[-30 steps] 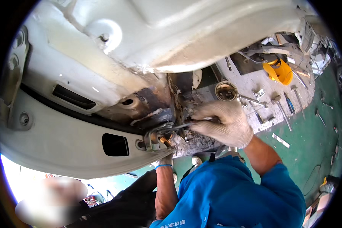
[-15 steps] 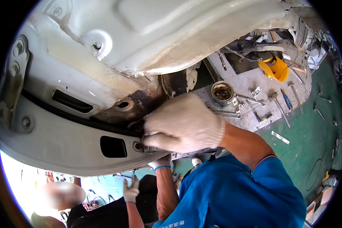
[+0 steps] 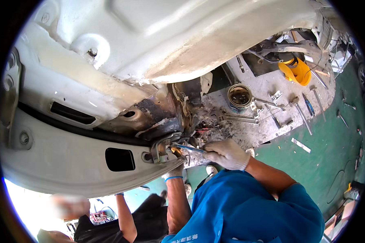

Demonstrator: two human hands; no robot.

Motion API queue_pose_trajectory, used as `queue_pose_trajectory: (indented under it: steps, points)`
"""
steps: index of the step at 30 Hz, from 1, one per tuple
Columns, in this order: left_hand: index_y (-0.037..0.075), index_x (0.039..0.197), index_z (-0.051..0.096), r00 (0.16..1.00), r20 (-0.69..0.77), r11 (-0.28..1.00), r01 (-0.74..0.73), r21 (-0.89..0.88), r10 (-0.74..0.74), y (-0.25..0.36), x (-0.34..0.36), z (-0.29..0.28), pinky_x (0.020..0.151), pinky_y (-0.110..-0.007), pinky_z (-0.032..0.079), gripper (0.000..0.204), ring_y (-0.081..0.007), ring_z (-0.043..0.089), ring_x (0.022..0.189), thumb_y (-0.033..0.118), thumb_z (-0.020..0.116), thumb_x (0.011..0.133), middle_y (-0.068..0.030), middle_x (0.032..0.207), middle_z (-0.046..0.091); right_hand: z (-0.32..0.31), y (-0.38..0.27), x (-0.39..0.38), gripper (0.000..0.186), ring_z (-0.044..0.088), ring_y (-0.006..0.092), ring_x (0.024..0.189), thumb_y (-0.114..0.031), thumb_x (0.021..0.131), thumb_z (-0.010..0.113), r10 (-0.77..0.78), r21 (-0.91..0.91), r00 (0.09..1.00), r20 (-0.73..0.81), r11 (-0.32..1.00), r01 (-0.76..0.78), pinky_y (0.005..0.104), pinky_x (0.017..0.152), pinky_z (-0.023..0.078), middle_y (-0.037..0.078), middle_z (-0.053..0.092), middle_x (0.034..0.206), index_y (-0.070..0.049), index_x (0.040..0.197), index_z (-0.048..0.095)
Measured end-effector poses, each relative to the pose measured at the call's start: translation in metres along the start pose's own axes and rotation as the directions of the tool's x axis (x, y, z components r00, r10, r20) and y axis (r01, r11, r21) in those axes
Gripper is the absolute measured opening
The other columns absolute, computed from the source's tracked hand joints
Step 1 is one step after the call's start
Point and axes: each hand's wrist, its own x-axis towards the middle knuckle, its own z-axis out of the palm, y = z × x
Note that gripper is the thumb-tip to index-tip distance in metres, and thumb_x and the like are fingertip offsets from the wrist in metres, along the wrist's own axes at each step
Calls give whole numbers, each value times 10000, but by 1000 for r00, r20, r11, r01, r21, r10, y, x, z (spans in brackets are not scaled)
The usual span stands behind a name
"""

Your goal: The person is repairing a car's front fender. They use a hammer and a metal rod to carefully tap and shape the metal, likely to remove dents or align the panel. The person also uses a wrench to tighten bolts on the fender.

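A slim, silver-and-blue hand tool (image 3: pixel 190 148) is held in my gloved right hand (image 3: pixel 227 154), fingers closed around its near end. Its far tip reaches the metal bracket (image 3: pixel 162 149) at the right end of the white car body panel (image 3: pixel 69 164). Whether the tip touches a fastener is too small to tell. Under that panel's lower edge, my gloved left hand (image 3: pixel 172 173) reaches up; the panel hides its fingers. A small orange-brown piece (image 3: pixel 176 151) shows beside the bracket.
Beyond the bracket, rusty, torn body metal (image 3: pixel 158 107) hangs beneath a large white panel (image 3: pixel 170 36). On the worktable (image 3: pixel 263 129) stand an open can (image 3: pixel 239 97) and a yellow container (image 3: pixel 298 73), with wrenches (image 3: pixel 239 119) and hammers (image 3: pixel 302 117). Another person's arm (image 3: pixel 125 218) is at lower left.
My right hand has moved back from the panel's end toward the lower right, and the slim tool and bracket now show. The other person's gloved hand has gone up behind the panel.
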Motion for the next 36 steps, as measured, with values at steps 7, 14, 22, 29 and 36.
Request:
queue_pose_trajectory:
  steps: [7, 14, 22, 29, 36]
  points:
    - [105, 1470, 479, 976, 142, 431, -201, 880, 165, 36, -11, 16, 1150, -457, 387, 601, -266, 480, 1374, 468, 497, 991, -103, 1503, 512, 40, 29, 16, 180, 649, 381, 722, -216, 942, 715, 31, -34, 998, -48, 999, -33, 450, 627, 500, 180, 660, 826, -40, 976, 694]
    - [24, 1481, 453, 967, 168, -25, -167, 986, 190, 44, -16, 16, 1163, -473, 380, 741, -323, 507, 1376, 473, 609, 913, -192, 1481, 541, 27, 17, 20, 224, 697, 329, 714, -251, 941, 718, 17, -17, 991, -135, 1000, -19, 427, 634, 540, 163, 704, 844, -36, 1003, 706]
    - [77, 1559, 374, 978, 53, 836, 200, -512, -202, 21, -3, 10, 1210, -466, 325, 741, -290, 372, 1486, 536, 441, 982, -143, 1620, 387, -56, -124, 107, 179, 689, 305, 678, -278, 865, 721, -369, -251, 922, -114, 909, 333, 440, 609, 562, 93, 666, 738, -108, 855, 667]
    - [142, 1592, 356, 990, 101, 832, 140, -537, -101, 38, -15, 19, 1238, -504, 276, 729, -295, 329, 1512, 590, 345, 1017, -117, 1647, 363, -32, -156, 146, 289, 680, 323, 713, -385, 891, 686, -282, -416, 955, 95, 860, 295, 444, 623, 535, 101, 657, 748, -122, 778, 650]
    - [129, 1584, 335, 984, 146, 637, 178, -750, -103, 62, -20, 32, 1224, -537, 303, 688, -318, 399, 1465, 570, 351, 1056, -124, 1632, 369, -55, -121, 105, 203, 676, 300, 697, -324, 877, 723, -449, -64, 882, -142, 894, 444, 425, 615, 530, 69, 659, 733, -136, 821, 672]
